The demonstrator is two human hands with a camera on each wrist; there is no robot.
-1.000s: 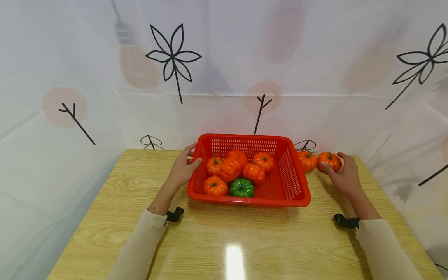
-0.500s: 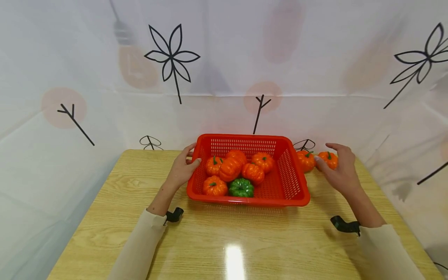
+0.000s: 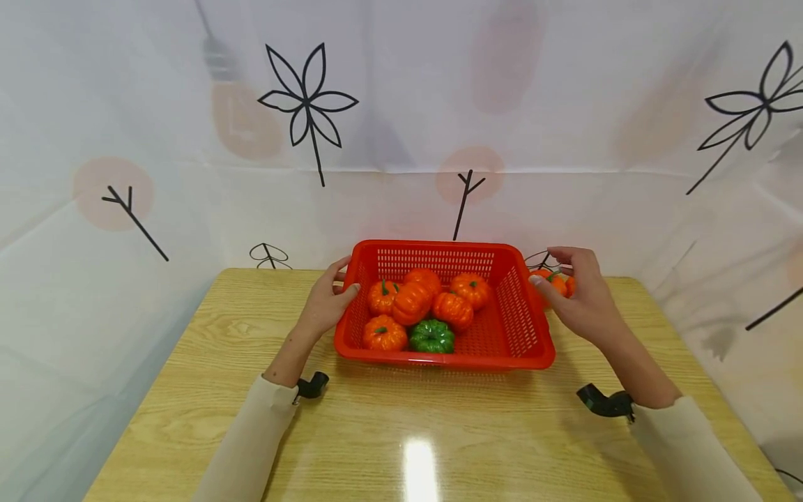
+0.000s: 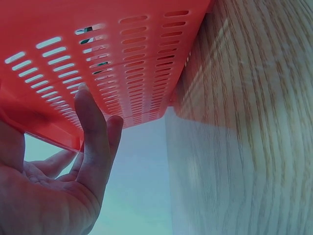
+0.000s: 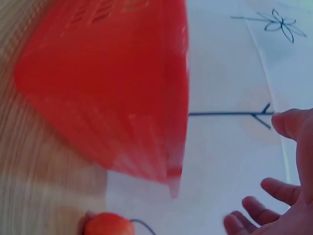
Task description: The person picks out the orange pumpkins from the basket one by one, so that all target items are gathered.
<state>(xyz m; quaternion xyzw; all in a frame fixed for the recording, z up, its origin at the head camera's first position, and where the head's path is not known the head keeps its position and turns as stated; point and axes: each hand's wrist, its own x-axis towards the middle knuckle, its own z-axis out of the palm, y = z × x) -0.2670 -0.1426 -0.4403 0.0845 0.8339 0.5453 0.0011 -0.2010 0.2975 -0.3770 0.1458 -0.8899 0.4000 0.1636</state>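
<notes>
A red perforated plastic basket (image 3: 442, 360) sits on the table with several small orange pumpkins (image 3: 411, 304) and one green pumpkin (image 3: 431, 337) inside. My left hand (image 3: 325, 301) grips its left rim; in the left wrist view, fingers (image 4: 93, 142) lie along the outer wall. Close to the basket's right rim is my right hand (image 3: 586, 300), fingers spread and holding nothing. Behind that hand, two orange pumpkins stand on the table, one (image 3: 547, 277) beside the basket and another (image 3: 570, 286) mostly hidden. The right wrist view shows the hand (image 5: 293, 196) apart from the basket wall (image 5: 107, 88).
A wood-grain table (image 3: 351, 432) lies under everything. Its back edge meets a white cloth (image 3: 401, 125) printed with flowers and twigs. Black wrist mounts (image 3: 312, 385) sit on both forearms.
My right hand has left the far-right orange pumpkin and moved left to beside the basket's right rim. That pumpkin stayed on the table. The left hand and basket have kept their places.
</notes>
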